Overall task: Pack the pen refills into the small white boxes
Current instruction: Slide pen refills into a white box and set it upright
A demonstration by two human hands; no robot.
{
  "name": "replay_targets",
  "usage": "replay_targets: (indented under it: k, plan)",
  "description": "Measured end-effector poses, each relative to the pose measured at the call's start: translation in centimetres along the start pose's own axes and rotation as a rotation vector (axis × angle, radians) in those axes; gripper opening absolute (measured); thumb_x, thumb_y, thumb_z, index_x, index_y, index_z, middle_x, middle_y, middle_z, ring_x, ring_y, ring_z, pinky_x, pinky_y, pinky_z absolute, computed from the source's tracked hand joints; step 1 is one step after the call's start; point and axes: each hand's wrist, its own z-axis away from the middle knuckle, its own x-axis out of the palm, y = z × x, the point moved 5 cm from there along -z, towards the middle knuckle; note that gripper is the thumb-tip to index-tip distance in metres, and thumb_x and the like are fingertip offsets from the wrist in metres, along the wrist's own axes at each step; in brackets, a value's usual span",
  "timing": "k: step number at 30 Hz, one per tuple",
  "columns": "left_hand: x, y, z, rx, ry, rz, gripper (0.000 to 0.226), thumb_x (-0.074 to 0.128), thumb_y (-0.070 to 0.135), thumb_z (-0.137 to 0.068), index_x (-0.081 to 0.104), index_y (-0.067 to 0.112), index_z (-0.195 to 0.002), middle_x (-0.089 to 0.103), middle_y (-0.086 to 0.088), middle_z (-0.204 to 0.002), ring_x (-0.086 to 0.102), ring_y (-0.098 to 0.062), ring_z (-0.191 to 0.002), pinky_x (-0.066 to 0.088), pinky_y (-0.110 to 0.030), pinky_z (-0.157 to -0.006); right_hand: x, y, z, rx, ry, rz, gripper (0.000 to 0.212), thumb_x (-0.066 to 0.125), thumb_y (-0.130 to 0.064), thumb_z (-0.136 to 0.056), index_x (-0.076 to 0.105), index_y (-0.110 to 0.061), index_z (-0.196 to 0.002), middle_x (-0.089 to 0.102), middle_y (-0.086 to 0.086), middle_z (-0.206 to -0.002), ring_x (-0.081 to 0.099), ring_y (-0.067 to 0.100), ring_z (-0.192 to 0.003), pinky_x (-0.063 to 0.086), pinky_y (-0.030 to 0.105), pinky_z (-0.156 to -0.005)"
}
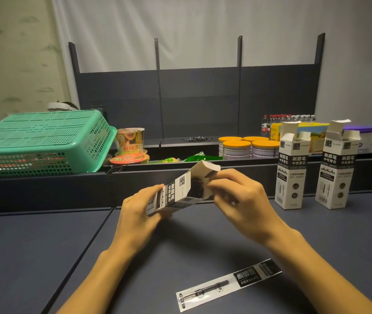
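**Box held up over the surface**

Box (181, 191) sits tilted in our two hands. Our left hand (138, 213) grips its bottom end. Our right hand (240, 196) has fingers (214, 181) pinching the open top flap. One wrapped refill (229, 284) lies on the surface (44, 257). Two open boxes (292, 168) stand upright nearby.
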Motion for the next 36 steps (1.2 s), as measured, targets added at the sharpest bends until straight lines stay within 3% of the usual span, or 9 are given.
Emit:
replay_targets:
  k: [5,8,12,18,22,25,29,33,36]
  plan:
    - [-0.6,-0.1,0.0,-0.048,0.037,-0.013,0.063,0.074,0.035,-0.068,0.060,0.015,-0.126,0.062,0.009,-0.117,0.060,-0.009,-0.102,0.052,-0.042,-0.089,-1.3,1.3,-0.4,0.258,-0.072,-0.161,0.010,0.069,-0.007,-0.084,0.073,-0.013,-0.090,0.063,0.000,-0.086,0.059,0.015,-0.058,0.045,0.016,-0.057]
    - [-0.9,-0.1,0.0,-0.067,0.047,-0.016,0.063,0.073,0.036,-0.069,0.060,0.014,-0.126,0.061,0.010,-0.117,0.060,-0.010,-0.102,0.051,-0.042,-0.090,-0.7,2.8,0.8,0.513,-0.580,-0.291,0.009,0.076,-0.020,-0.082,0.074,-0.019,-0.091,0.068,-0.003,-0.078,0.063,0.007,-0.063,0.049,0.019,-0.062]
    - [-0.9,0.2,-0.1,-0.062,0.042,-0.020,0.064,0.074,0.038,-0.068,0.060,0.014,-0.125,0.059,0.014,-0.115,0.060,-0.008,-0.101,0.052,-0.038,-0.089,0.0,3.3,3.7,0.593,-1.145,-0.226,0.027,0.084,-0.030,-0.073,0.068,-0.022,-0.093,0.060,-0.005,-0.077,0.054,0.007,-0.068,0.043,0.026,-0.066]
    - [-0.9,0.3,0.0,-0.077,0.034,-0.019,0.064,0.073,0.039,-0.068,0.060,0.015,-0.125,0.061,0.012,-0.116,0.060,-0.010,-0.102,0.052,-0.042,-0.089,-0.1,2.7,4.9,0.650,-1.462,0.047,0.037,0.087,-0.040,-0.066,0.065,-0.031,-0.095,0.057,-0.013,-0.079,0.052,0.005,-0.067,0.039,0.018,-0.063]
    - [-0.9,0.2,0.0,-0.077,0.034,-0.022,0.064,0.073,0.041,-0.068,0.060,0.016,-0.125,0.060,0.013,-0.116,0.060,-0.010,-0.104,0.050,-0.045,-0.090,0.3,2.7,5.1,0.635,-1.482,0.048,0.026,0.084,-0.040,-0.070,0.066,-0.029,-0.085,0.058,-0.016,-0.061,0.048,0.000,-0.058,0.037,0.016,-0.059]
    - [-0.9,0.2,0.0,-0.082,0.040,-0.012,0.065,0.073,0.041,-0.067,0.060,0.016,-0.125,0.060,0.014,-0.116,0.060,-0.008,-0.103,0.051,-0.043,-0.090,0.4,2.9,5.0,0.620,-1.407,0.007,0.023,0.082,-0.039,-0.073,0.066,-0.025,-0.082,0.058,-0.010,-0.068,0.047,0.004,-0.060,0.037,0.019,-0.060]
    - [-0.9,0.1,0.1,-0.085,0.040,-0.011,0.065,0.072,0.043,-0.068,0.060,0.017,-0.125,0.062,0.009,-0.118,0.060,-0.008,-0.103,0.050,-0.039,-0.091,0.8,3.0,3.9,0.604,-1.166,-0.171,0.016,0.077,-0.029,-0.080,0.064,-0.020,-0.079,0.062,-0.005,-0.070,0.052,0.003,-0.063,0.044,0.024,-0.063]
    - [-0.9,0.2,0.0,-0.081,0.048,-0.005,0.062,0.074,0.034,-0.067,0.061,0.014,-0.125,0.059,0.014,-0.113,0.058,-0.001,-0.099,0.045,-0.016,-0.088,0.2,3.1,2.9,0.664,-0.897,-0.374,0.009,0.070,-0.017,-0.087,0.064,-0.012,-0.086,0.069,0.006,-0.081,0.065,0.012,-0.069,0.051,0.025,-0.060]
    - [-0.8,0.1,0.0,-0.076,0.049,0.003,0.061,0.083,0.022,-0.069,0.060,0.015,-0.125,0.060,0.013,-0.113,0.056,0.002,-0.099,0.043,-0.009,-0.086,-0.5,3.0,1.8,0.653,-0.721,-0.433,0.006,0.071,-0.017,-0.086,0.066,-0.013,-0.086,0.071,0.006,-0.081,0.067,0.015,-0.065,0.047,0.024,-0.054]
